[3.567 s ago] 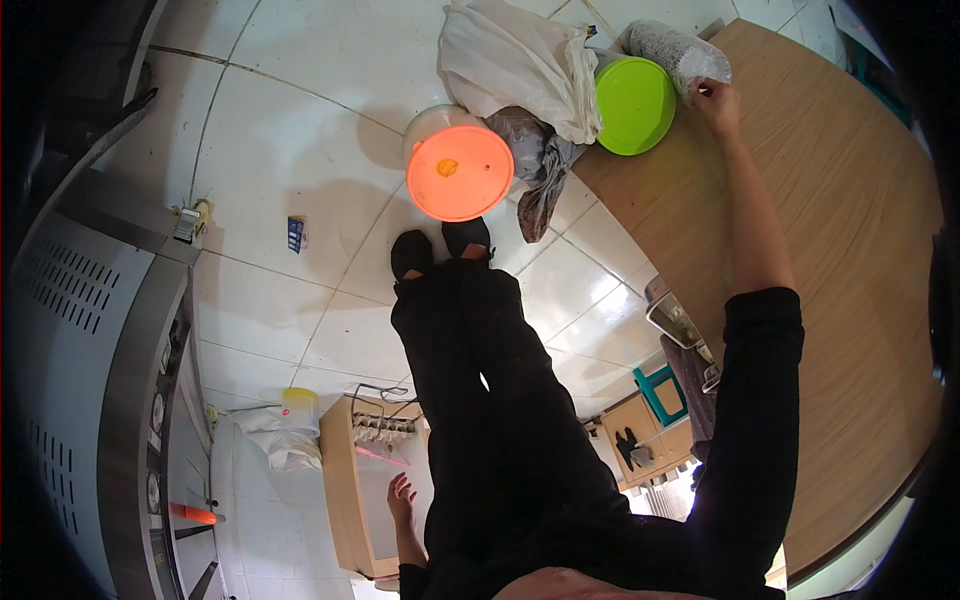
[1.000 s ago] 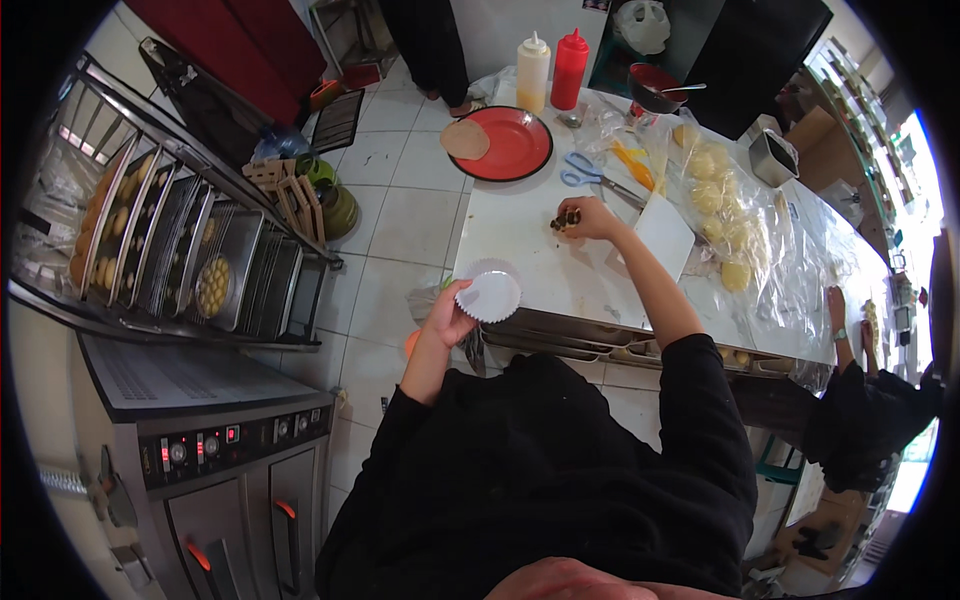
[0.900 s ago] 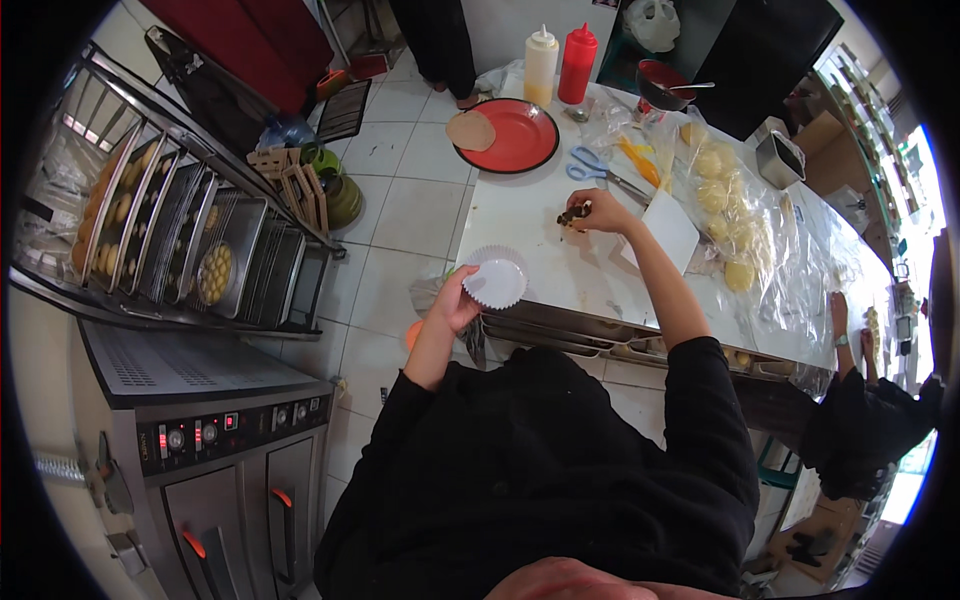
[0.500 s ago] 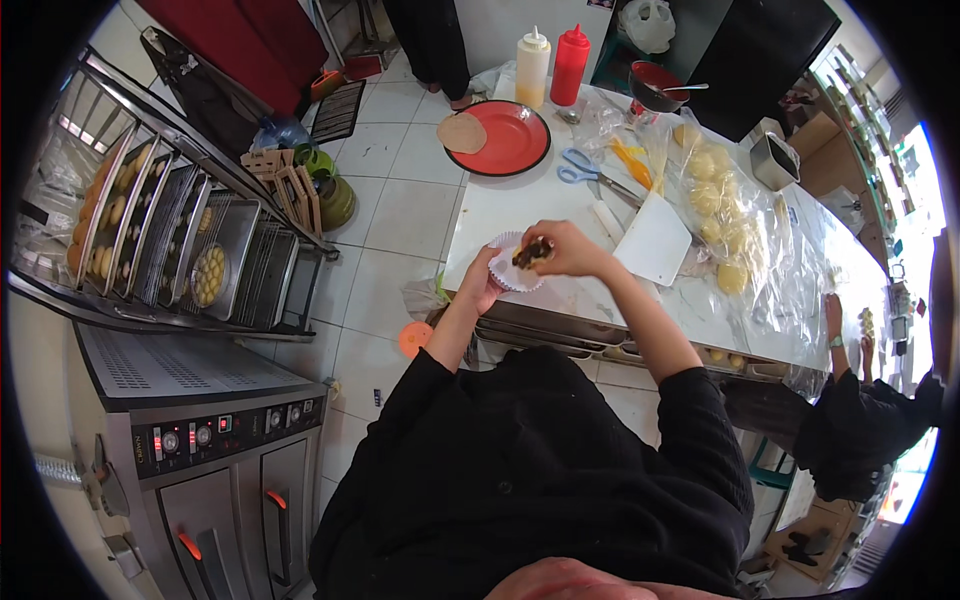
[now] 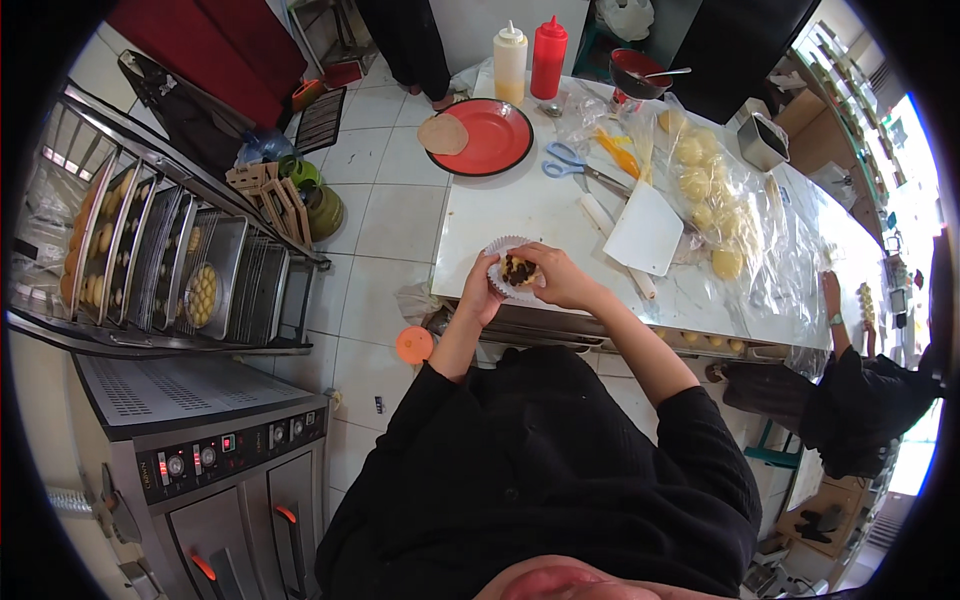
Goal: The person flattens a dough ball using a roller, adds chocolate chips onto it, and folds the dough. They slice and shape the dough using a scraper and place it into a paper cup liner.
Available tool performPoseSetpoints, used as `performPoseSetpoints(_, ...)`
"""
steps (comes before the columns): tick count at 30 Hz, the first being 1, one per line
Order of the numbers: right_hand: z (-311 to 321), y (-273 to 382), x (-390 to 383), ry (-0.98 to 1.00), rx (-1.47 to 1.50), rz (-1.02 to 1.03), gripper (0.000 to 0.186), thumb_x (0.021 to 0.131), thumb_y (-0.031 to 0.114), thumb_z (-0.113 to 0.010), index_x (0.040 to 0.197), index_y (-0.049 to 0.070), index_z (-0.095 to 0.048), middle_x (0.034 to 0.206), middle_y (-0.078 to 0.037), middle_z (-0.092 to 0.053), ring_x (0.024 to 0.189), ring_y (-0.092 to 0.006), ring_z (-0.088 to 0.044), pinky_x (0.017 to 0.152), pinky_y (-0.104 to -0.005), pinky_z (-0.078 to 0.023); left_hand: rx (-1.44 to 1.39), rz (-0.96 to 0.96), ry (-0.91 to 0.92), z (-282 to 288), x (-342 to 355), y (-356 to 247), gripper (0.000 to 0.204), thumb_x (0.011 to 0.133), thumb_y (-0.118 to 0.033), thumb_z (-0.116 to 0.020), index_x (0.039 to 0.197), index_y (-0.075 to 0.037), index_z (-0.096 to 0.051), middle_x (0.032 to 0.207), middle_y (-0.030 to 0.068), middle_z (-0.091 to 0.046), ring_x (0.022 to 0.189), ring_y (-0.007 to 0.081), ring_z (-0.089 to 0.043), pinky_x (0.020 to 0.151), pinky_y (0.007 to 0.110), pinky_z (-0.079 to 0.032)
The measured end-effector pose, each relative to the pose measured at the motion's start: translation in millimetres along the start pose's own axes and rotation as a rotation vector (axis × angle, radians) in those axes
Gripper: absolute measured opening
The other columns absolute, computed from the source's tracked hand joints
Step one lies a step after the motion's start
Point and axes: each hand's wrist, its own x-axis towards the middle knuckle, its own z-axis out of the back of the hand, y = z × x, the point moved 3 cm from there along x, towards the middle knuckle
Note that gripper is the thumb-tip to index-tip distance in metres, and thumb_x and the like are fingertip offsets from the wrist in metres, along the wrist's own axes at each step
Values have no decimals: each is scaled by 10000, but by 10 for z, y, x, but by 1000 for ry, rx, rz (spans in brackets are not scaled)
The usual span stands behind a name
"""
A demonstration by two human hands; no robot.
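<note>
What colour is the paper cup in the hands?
White, fluted paper cup, with a dark-topped pastry inside; head view.

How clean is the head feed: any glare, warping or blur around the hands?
Head view: fisheye bends the white worktop edges and rack; daylight blows out the right rim; the white paper cup between left hand and right hand is sharp.

The person wears a plain black long-sleeved top of soft, slightly creased fabric, loose across the shoulders and back. Both sleeves are pushed up to about the elbows, leaving the forearms bare. The left hand (image 5: 480, 296) and right hand (image 5: 560, 280) are bare too, with no gloves, rings or watch visible
</note>
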Motion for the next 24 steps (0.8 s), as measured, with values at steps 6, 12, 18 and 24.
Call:
performPoseSetpoints(6, 101, 0, -109, -164, 145, -151, 411, 616, -79, -526, 1018, 5, -529, 1001, -157, -529, 886, -298, -553, 773, -335, -474, -115, 46, 80, -107, -114, -9, 325, 823, -254, -440, 1062, -35, -465, 1008, 84, -547, 942, 196, -540, 822, 353, -445)
performPoseSetpoints(12, -90, 121, -224, -371, 239, -226, 205, 661, -18, -567, 864, -3, -595, 850, -143, -590, 788, -292, -577, 674, -351, -483, -54, -37, 56, -121, -175, 35, 296, 823, -228, -476, 1063, -56, -458, 996, 69, -547, 901, 175, -553, 785, 328, -459)
performPoseSetpoints(18, -67, 182, -339, -365, -171, -89, 151, 661, 72, -604, 807, 56, -639, 792, -78, -619, 889, -259, -506, 797, -395, -352, 140, -102, 46, -201, -281, 22, 379, 771, -95, -575, 1111, -92, -409, 961, 42, -537, 873, 157, -549, 737, 307, -474)
performPoseSetpoints(24, 70, 174, -429, -364, -222, -165, 167, 627, 139, -640, 792, 138, -663, 953, -10, -562, 1035, -244, -399, 882, -467, -190, 160, -93, 71, -184, -333, 25, 488, 742, -25, -599, 1165, -57, -357, 1010, 78, -517, 920, 167, -539, 739, 295, -475)
